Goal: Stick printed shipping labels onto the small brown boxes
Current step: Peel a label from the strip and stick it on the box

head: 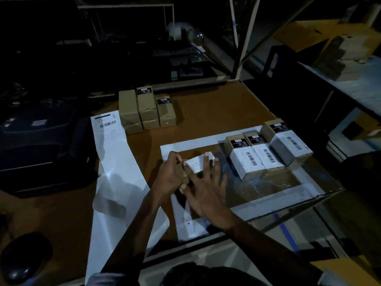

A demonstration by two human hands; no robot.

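A small brown box with a white shipping label [196, 163] on its top lies at the table's middle, mostly hidden by my hands. My left hand [172, 176] grips the box's left side, fingers curled around it. Spread flat with straight fingers, my right hand [206, 190] presses the label down on the box. Three labelled boxes [268, 155] stand in a row to the right. A stack of unlabelled brown boxes [147, 109] sits at the back. A long strip of label paper [115, 162] runs down the left from the printer [41, 149].
A white-taped rectangle [274, 197] marks the work area near the table's right edge. A dark round object [24, 254] lies at the front left. Shelving with cartons [338, 44] stands to the right, beyond a gap. The room is dim.
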